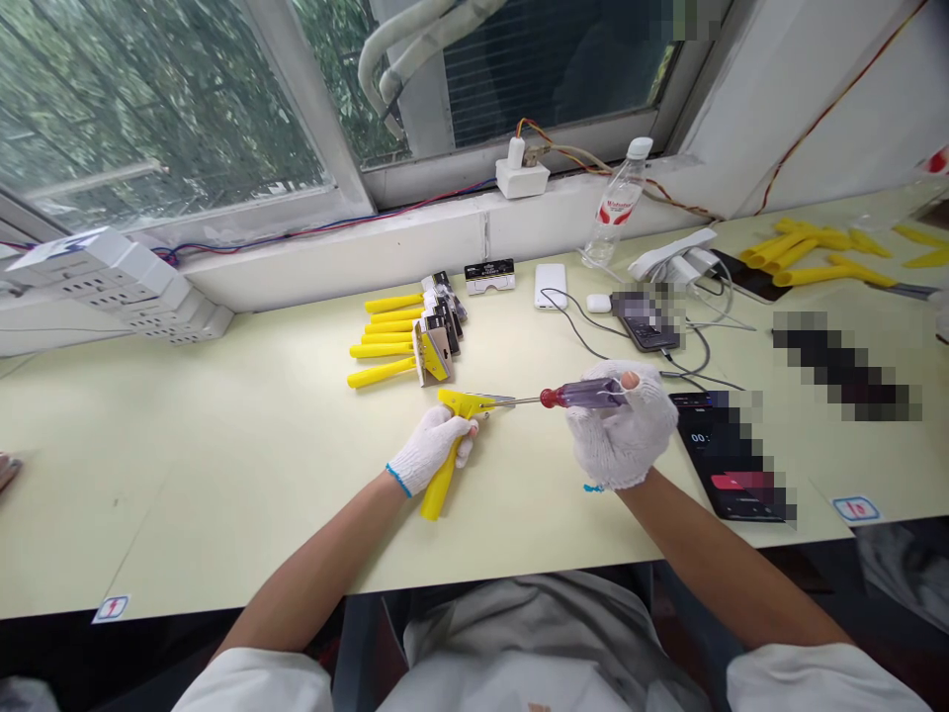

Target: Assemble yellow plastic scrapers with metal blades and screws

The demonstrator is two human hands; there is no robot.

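My left hand [437, 445], in a white knit glove with a blue cuff edge, is closed around a yellow scraper [443, 485] just under its wide head. The scraper's handle points down toward me, and a thin metal blade sticks out to the right of the head. In my right hand [627, 430], also gloved, is a screwdriver [585, 395] with a clear purple handle and a red collar. Its shaft lies level and its tip meets the side of the scraper head. Whether the tip sits in a screw is too small to tell.
Several yellow scrapers [386, 338] with black-and-white packaging lie behind my left hand. Beyond them stands a small black box [489, 276]. A white power bank [550, 286], cables, phones [731, 465] and a water bottle [619, 203] are to the right. White boxes [123, 287] stack at left.
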